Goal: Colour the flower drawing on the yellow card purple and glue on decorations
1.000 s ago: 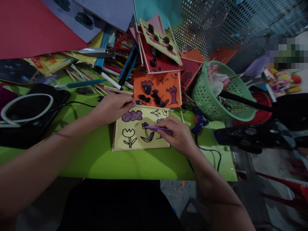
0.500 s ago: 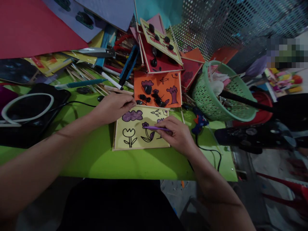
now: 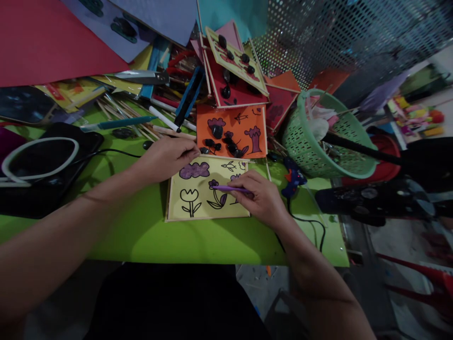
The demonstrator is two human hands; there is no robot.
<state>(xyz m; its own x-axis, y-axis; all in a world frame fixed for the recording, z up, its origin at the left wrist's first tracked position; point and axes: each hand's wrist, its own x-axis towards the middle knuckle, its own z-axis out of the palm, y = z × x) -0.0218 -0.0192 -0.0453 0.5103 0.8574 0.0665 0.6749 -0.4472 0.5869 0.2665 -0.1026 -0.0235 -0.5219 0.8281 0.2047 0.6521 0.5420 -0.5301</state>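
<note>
A yellow card (image 3: 205, 210) with a thin wooden stick frame lies before me, bearing black-outlined flowers, a bird and a purple-coloured cloud. My right hand (image 3: 260, 196) is closed around a purple marker (image 3: 226, 188), whose tip meets the small flower in the card's middle. That hand covers part of the card's right side. At the card's upper left corner is my left hand (image 3: 173, 158), its fingers curled in and pinched at the top edge; the fingertips are partly hidden. Just behind lies an orange card (image 3: 260, 141) with purple drawings and several dark stones.
A green basket (image 3: 311, 146) with scraps stands at the right, beside a blue glue gun (image 3: 293, 177). Framed cards (image 3: 237, 63) with stones are stacked behind. Scissors (image 3: 145, 76), a blue cutter (image 3: 189, 97) and wooden sticks crowd the back left of the green table (image 3: 141, 241).
Hardly anything differs. The marker stays on the small flower, and both hands keep their places.
</note>
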